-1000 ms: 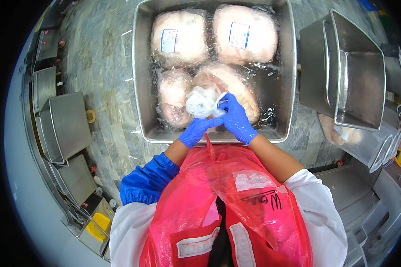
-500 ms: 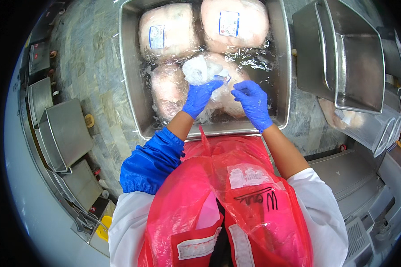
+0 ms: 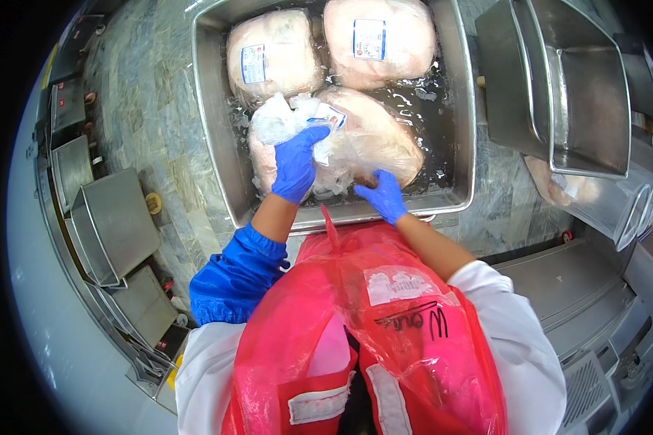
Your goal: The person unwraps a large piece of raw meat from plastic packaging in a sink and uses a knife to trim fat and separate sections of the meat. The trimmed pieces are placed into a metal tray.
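Blue gloves cover both hands, which work over the near half of a deep steel tub. The left hand is closed on bunched clear plastic film, gathered above the meat; a blue-edged label shows just beside its fingertips. The film appears to be held up so that its slack stays off the large joint of meat, which lies slantwise at the tub's near right, the film trailing against its left side. The right hand is at the near end of that joint, thumb and forefinger apart; whether its fingers pinch any film cannot be told. Its low position suggests steadying the joint or working at the film's edge. A paler piece lies to the left, partly hidden by the left hand and film. Two labelled packages, one at far left and one at far right, sit side by side with labels upward, presumably legible from above. Dark liquid surrounds the meat; the tub's high walls evidently contain it. A red plastic apron faces the near wall, likely as splash protection.
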Available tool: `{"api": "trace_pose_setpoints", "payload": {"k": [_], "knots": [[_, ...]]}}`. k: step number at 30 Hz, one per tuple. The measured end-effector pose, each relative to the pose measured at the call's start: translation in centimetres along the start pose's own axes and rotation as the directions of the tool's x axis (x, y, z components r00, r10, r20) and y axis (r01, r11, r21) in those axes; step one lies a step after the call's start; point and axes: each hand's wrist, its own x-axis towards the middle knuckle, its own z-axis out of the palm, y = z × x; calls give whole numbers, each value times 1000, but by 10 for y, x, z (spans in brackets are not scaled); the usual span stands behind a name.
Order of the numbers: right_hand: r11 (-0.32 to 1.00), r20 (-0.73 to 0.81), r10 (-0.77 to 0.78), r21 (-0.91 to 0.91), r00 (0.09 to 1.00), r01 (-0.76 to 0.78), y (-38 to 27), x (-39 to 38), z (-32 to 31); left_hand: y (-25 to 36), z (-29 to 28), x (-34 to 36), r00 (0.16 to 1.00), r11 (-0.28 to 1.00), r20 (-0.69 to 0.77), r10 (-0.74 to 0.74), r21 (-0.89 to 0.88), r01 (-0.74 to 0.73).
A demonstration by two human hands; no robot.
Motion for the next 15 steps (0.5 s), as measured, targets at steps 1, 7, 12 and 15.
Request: {"api": "trace_pose_setpoints", "payload": {"k": [1,7,12,15], "knots": [[1000,-153,13,-11,988,-15,4,6,21,7,1,-4,996,993,32,79,89,-81],[842,-436,246,539,866,31,31,51,37,33,1,-13,973,930,133,188,293,-220],[702,-195,165,711,967,23,31,8,-64,27,-11,-17,990,978,107,87,181,-105],[971,77,-11,239,997,-8,-6,-20,-167,26,-25,-21,997,999,72,28,37,-31]]}}
